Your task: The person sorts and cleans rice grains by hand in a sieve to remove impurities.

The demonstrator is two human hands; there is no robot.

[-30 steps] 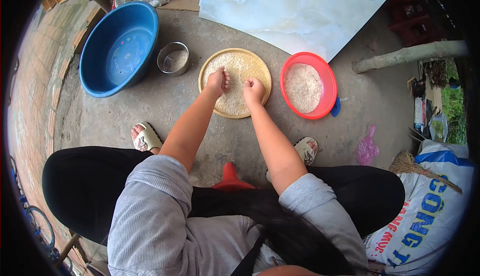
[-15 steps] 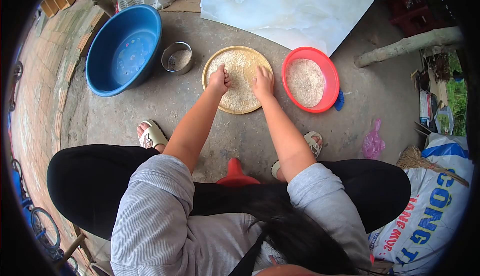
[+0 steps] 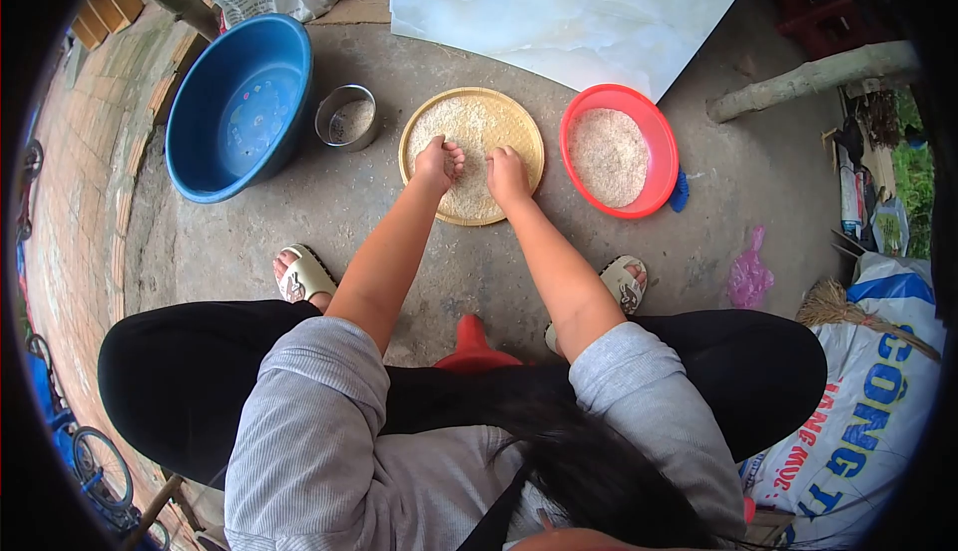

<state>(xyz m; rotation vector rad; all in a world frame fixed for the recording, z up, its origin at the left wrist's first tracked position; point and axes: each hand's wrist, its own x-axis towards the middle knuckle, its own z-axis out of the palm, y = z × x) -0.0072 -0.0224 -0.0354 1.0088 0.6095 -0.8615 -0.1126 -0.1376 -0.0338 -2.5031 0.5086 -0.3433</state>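
A round woven tray [image 3: 524,127] lies on the concrete floor, with pale grains [image 3: 469,197] spread over much of it. Over its left part is my left hand [image 3: 437,165], palm turned inward and fingers curled; what it holds, if anything, is too small to name. My right hand [image 3: 508,174] is over the right half, fingers bent down toward the grains, their tips partly hidden. To the right of the tray stands a red basin [image 3: 659,157] holding more pale grains. A small metal bowl [image 3: 348,119] with some grains sits to the left.
A large blue basin [image 3: 239,112] stands at the left. Beyond the tray lies a pale marbled sheet [image 3: 569,12]. A pink plastic bag [image 3: 748,270], a straw broom [image 3: 838,313] and a printed sack [image 3: 858,421] are at the right. A wooden pole [image 3: 818,80] juts in at upper right.
My right hand has moved left toward the middle of the tray, and its fingers are more bent. My left hand stays over the left part. The view has shifted slightly.
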